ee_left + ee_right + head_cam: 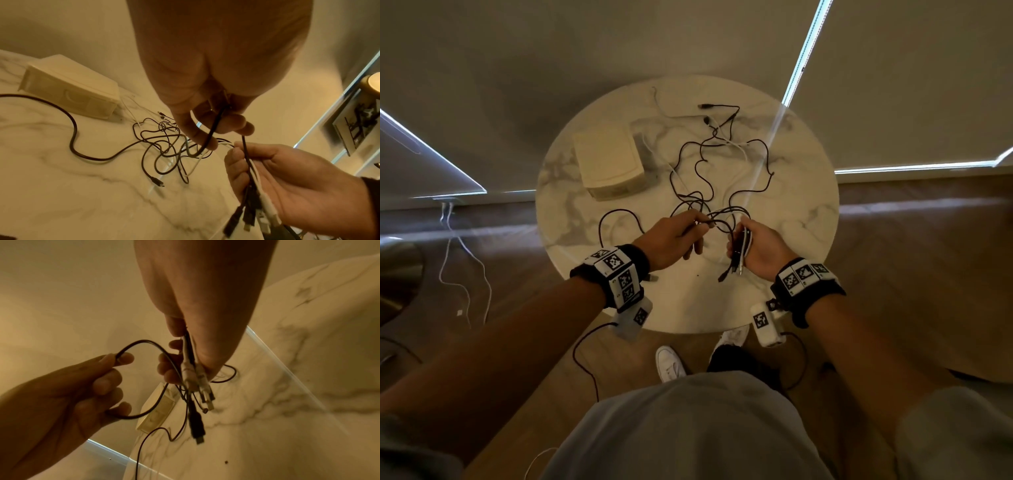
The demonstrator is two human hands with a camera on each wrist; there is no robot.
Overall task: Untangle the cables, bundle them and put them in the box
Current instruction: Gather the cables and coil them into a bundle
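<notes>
Black cables [690, 161] and white cables [726, 137] cross a grey-veined white marble table [791, 212] beside a cream box [607, 161].

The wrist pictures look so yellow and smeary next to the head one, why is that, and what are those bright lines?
Head view: dim room, bluish light strips glaring, straight edges bowed by the wide lens, round table readable. Left wrist view: warm orange cast, the left hand close and soft, plug ends blurred. Right wrist view: same cast, the right hand looming, dangling black plug smeared, light streak across the marble.

readable text: none | wristbands [616, 270]: square black-and-white coded markers only, no letters or numbers
</notes>
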